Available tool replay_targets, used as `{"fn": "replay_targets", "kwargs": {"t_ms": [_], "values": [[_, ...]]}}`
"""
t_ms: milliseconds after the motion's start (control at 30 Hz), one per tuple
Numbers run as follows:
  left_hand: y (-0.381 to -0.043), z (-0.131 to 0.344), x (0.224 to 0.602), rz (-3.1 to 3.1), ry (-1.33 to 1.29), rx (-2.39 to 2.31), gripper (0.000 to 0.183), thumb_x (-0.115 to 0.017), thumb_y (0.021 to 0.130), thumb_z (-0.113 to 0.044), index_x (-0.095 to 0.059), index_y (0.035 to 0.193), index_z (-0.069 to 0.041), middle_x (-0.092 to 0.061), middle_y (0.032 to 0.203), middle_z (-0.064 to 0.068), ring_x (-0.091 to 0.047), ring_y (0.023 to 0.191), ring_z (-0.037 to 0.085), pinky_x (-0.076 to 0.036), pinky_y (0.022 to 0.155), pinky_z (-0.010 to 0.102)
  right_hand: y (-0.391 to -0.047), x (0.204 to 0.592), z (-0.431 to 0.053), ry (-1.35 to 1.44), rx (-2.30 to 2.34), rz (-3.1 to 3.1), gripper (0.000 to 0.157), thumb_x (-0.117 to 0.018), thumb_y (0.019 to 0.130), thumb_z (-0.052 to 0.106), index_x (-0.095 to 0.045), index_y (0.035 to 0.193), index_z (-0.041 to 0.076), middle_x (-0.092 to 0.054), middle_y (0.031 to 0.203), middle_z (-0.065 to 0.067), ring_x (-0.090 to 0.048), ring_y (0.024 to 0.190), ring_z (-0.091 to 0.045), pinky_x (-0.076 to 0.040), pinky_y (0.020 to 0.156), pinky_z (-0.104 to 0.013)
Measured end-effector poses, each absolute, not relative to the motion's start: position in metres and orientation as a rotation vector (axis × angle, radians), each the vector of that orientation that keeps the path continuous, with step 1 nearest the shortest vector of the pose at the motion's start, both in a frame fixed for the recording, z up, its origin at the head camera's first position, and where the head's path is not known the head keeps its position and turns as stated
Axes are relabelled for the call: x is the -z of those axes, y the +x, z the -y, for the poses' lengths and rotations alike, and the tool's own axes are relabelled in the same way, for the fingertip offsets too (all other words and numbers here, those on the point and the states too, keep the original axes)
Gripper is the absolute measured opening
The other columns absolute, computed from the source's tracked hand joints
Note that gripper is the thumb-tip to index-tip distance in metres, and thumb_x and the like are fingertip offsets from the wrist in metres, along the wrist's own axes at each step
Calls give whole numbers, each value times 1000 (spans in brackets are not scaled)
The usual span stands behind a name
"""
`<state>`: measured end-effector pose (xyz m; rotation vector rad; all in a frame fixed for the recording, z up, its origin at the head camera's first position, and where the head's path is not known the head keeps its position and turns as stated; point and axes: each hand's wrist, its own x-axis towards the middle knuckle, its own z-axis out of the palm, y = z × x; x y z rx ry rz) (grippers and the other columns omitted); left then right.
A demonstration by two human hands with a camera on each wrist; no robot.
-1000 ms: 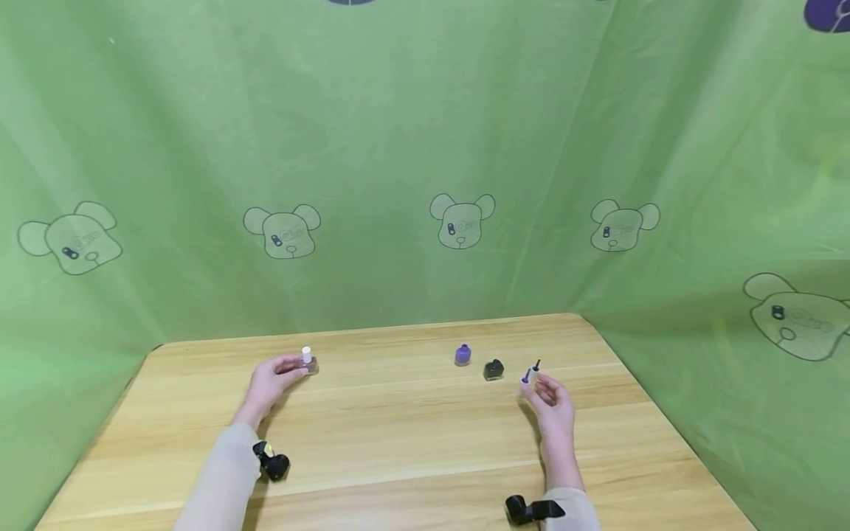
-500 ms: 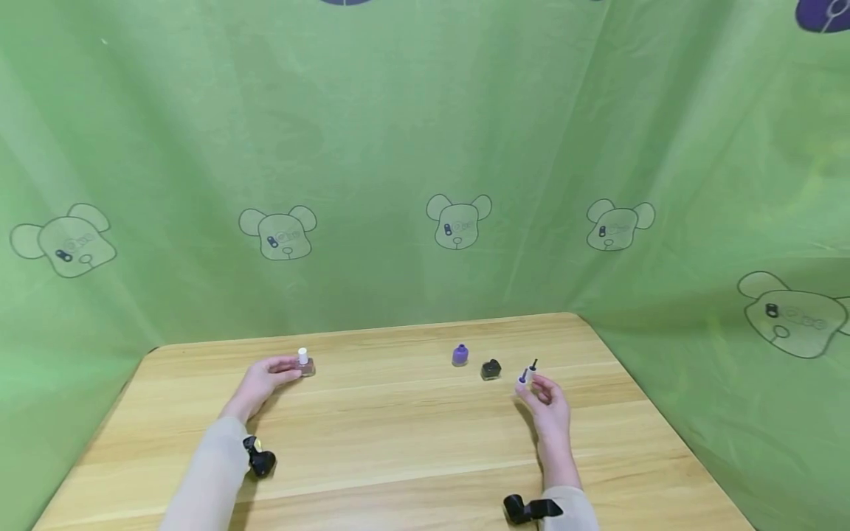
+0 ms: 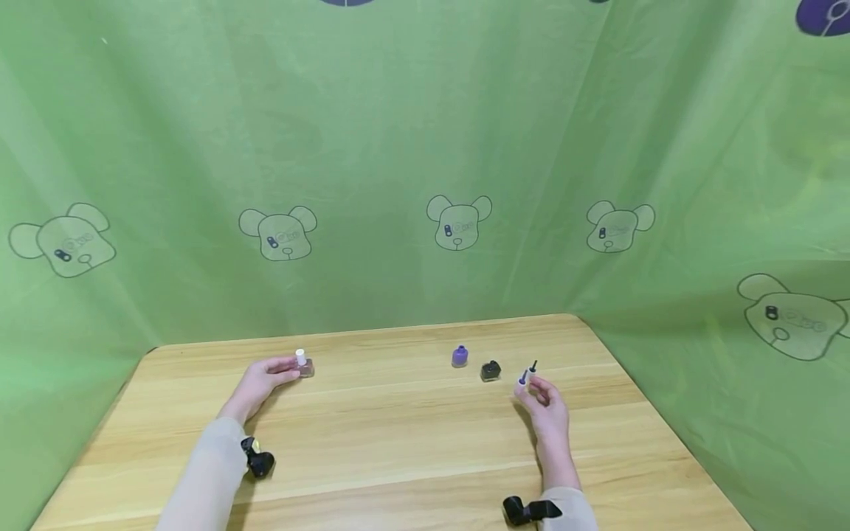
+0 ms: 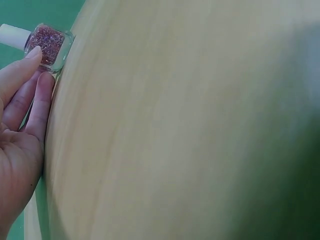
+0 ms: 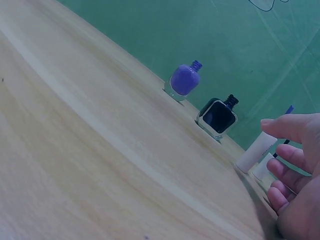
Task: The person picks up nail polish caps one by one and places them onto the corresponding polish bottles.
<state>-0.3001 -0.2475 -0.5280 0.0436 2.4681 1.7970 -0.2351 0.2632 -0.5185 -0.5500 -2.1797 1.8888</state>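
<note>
At the table's left rear my left hand (image 3: 259,385) pinches a nail polish bottle (image 4: 46,44) with reddish glitter inside. Its white cap (image 3: 301,357) is on, and the bottle leans slightly left. On the right, my right hand (image 3: 553,417) pinches two white nail polish caps (image 5: 256,152) between thumb and curled fingers. Both caps sit on the table with their brushes (image 3: 524,377) pointing up; the fingers partly hide them. Left of that hand stand two uncapped bottles, one of black polish (image 3: 490,372) and one of purple polish (image 5: 185,80).
The wooden table (image 3: 378,442) has its far edge close to a green curtain (image 3: 372,147) printed with bear faces. More curtain hangs along the right side. A black wrist camera (image 3: 259,461) is strapped to each sleeve.
My left forearm has swung a little to the left, and the bottle in that hand has tipped slightly left. The right hand stays at the caps. The head view has shifted slightly.
</note>
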Motion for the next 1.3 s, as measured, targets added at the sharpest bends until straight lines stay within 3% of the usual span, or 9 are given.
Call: {"fn": "replay_targets", "kwargs": {"t_ms": [100,200,367,500,633,867,1100,1300], "values": [[-298,248,530,-2435,55,-1825,53,-67,91,-16,-49,137,5,-53,139,23,-55,127,32,-49,98,17,-235,521,-263,-537,-1897,2198,58,-67,91,14,-42,142,2,-44,142,-17,-34,130,-29,-29,109,-37],[-295,248,531,-2404,47,-1870,55,-67,92,-15,-46,139,4,-51,141,23,-57,126,27,-49,95,13,-233,521,-263,-524,-1893,2219,58,-66,91,13,-41,143,3,-42,145,-20,-33,133,-32,-27,113,-41],[-285,242,527,-2424,-89,-1947,56,-67,92,-16,-45,140,2,-50,142,23,-63,107,1,-49,91,9,-233,521,-262,-504,-1842,2263,55,-65,92,11,-43,141,1,-44,144,-23,-35,132,-34,-29,113,-43],[-278,237,525,-2452,-238,-1997,56,-69,90,-16,-47,140,-2,-52,141,22,-57,93,-12,-49,86,7,-236,521,-262,-512,-1751,2301,51,-66,91,11,-48,137,1,-49,136,-23,-42,120,-29,-34,102,-34],[-270,230,524,-2463,-325,-2043,54,-68,91,-18,-49,139,-2,-54,139,22,-56,91,-12,-51,84,9,-238,521,-262,-522,-1678,2328,49,-67,90,13,-51,135,0,-53,131,-22,-43,108,-22,-35,91,-27],[-254,216,518,-2425,-485,-2149,50,-69,90,-18,-52,133,-1,-60,131,17,-58,88,-8,-54,80,14,-240,522,-263,-534,-1599,2382,46,-66,91,15,-54,132,-1,-55,130,-23,-44,105,-23,-37,89,-29],[-243,202,505,-2361,-542,-2233,50,-71,89,-20,-54,131,-1,-65,103,-10,-61,87,-2,-56,84,20,-243,524,-264,-548,-1561,2367,40,-67,91,16,-59,124,-3,-60,123,-25,-47,97,-18,-39,86,-30],[-241,187,494,-2346,-523,-2329,47,-73,87,-19,-57,127,1,-65,90,-19,-62,84,-4,-56,82,21,-244,522,-263,-557,-1552,2377,40,-67,90,16,-59,123,-4,-61,124,-25,-49,99,-21,-41,89,-33]]}}
